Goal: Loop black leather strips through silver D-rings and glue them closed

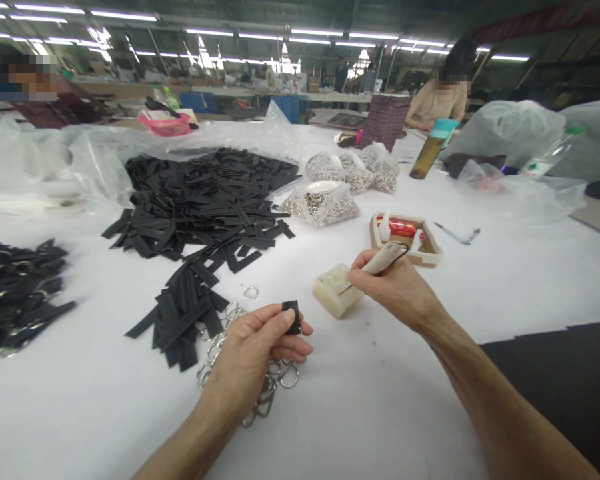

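Observation:
My left hand [260, 347] pinches a short folded black strap [291, 317] between thumb and fingers. Beneath and beside that hand lie loose metal D-rings [289, 375], partly covered by it. My right hand [393, 283] is closed around a tool with a pale wrapped handle [385, 259]; a dark loop shows at its back end. Its thin tip touches or hangs just over a yellowish-white block [336, 291], I cannot tell which. A small pile of black straps [183, 317] lies to the left of my left hand, and a single ring [251, 292] beyond it.
A large heap of black straps [205, 193] spreads behind. Bags of metal rings [323, 203], a small box [433, 257] with a red tube, a pen-like tool [455, 233] and a tilted bottle [433, 150] stand farther off. Strapped rings [17, 293] lie left. Other people sit across.

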The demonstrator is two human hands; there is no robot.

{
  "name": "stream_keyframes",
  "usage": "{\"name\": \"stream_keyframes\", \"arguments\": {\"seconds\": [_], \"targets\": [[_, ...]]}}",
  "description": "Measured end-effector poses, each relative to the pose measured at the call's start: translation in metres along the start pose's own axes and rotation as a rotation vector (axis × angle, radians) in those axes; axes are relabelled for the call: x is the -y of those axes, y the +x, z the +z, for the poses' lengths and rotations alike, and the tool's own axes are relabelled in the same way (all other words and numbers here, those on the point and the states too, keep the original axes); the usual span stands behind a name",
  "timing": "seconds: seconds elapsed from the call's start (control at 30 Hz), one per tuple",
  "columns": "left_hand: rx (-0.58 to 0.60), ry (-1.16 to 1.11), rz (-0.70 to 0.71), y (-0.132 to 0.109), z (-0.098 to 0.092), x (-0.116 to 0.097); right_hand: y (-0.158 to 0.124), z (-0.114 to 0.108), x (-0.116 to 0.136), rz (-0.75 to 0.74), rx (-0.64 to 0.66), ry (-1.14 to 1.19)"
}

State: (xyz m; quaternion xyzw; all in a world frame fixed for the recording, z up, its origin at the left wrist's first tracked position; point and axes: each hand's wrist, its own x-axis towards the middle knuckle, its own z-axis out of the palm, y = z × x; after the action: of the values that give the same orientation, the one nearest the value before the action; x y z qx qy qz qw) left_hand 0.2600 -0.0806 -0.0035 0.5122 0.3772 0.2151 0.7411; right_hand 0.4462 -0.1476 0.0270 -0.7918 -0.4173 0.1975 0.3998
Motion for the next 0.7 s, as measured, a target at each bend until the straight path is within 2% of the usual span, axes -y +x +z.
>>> {"name": "stream_keyframes", "arguments": {"seconds": [0.43,0.7], "targets": [[0.041,0.045,0.003,0.000,-0.001,0.003,0.001,0.006,-0.006,-0.034,0.041,-0.023],[0.025,0.028,0.032,-0.001,-0.001,0.005,0.001,-0.010,-0.003,-0.046,-0.031,0.038]]}}
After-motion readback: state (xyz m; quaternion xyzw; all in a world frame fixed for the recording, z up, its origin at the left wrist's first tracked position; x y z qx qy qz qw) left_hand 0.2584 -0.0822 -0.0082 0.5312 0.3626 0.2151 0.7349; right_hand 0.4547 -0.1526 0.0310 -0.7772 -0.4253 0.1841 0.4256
